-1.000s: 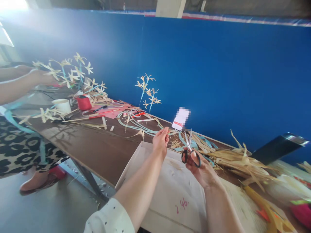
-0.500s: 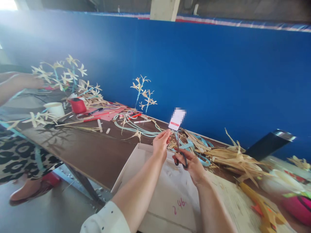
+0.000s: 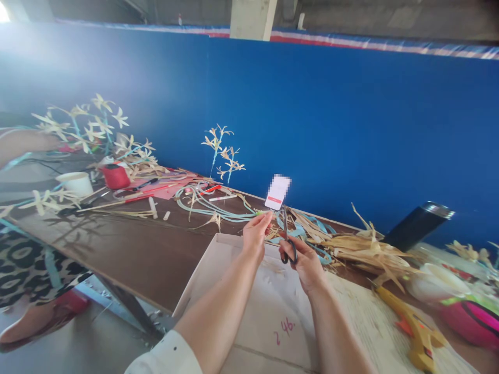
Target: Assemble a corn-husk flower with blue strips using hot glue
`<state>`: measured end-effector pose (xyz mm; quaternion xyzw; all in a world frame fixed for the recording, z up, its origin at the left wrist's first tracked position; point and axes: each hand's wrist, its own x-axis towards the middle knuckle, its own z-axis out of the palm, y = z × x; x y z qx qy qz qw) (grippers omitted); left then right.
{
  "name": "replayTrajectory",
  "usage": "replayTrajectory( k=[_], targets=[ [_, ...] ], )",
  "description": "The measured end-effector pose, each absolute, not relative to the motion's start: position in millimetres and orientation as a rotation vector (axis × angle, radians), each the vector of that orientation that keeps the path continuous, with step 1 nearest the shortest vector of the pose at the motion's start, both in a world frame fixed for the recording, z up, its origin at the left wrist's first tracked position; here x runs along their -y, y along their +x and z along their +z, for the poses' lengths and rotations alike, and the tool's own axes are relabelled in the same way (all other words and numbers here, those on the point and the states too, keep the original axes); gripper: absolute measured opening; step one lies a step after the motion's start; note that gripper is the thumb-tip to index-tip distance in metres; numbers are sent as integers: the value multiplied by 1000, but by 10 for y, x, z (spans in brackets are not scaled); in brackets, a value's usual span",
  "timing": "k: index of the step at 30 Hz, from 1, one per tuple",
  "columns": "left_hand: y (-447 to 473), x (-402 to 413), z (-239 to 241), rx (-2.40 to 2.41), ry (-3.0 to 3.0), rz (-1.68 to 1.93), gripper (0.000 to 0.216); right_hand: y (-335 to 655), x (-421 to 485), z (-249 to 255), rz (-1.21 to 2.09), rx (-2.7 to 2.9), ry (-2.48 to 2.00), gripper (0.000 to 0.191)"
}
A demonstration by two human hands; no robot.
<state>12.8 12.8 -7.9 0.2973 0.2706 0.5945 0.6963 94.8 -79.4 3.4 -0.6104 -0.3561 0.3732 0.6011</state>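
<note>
My left hand point(image 3: 254, 235) is closed in a pinch above the far edge of a white cardboard box lid point(image 3: 249, 306). A tiny greenish bit shows at its fingertips, too small to name. Black-handled scissors point(image 3: 289, 250) are in my right hand point(image 3: 307, 262), fingers through the handles, blades pointing up and away, close to the left fingertips. Just beyond both hands a phone point(image 3: 276, 193) with a lit screen stands propped up. Dried husk strips point(image 3: 354, 246) and pale blue ribbon point(image 3: 298, 230) lie behind and right of the scissors.
Husk flowers on blue stems point(image 3: 220, 148) stand by the blue wall. Leftward are a paper cup point(image 3: 76, 184), a red container point(image 3: 116, 176) and another person's arm point(image 3: 27, 147). Rightward lie a black flask point(image 3: 415, 226), a yellow glue gun point(image 3: 413, 330) and a pink pouch point(image 3: 470, 319).
The view has turned slightly, so the table and its things sit further left. My hands keep nearly the same pose, the left pinching and the right holding the scissors.
</note>
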Motion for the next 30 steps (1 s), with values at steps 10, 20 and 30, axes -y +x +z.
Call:
replayTrajectory(
  k=[10, 20, 30],
  targets=[
    [165, -143, -105, -616, 674, 1306, 44, 1063, 745, -124, 828, 810, -1340, 53],
    [98, -144, -66, -677, 680, 1251, 43, 1561, 900, -28, 84, 752, -2253, 51],
    [72, -122, -61, -758, 778, 1217, 35, 1932, 930, -271, 254, 953, -2165, 30]
  ],
)
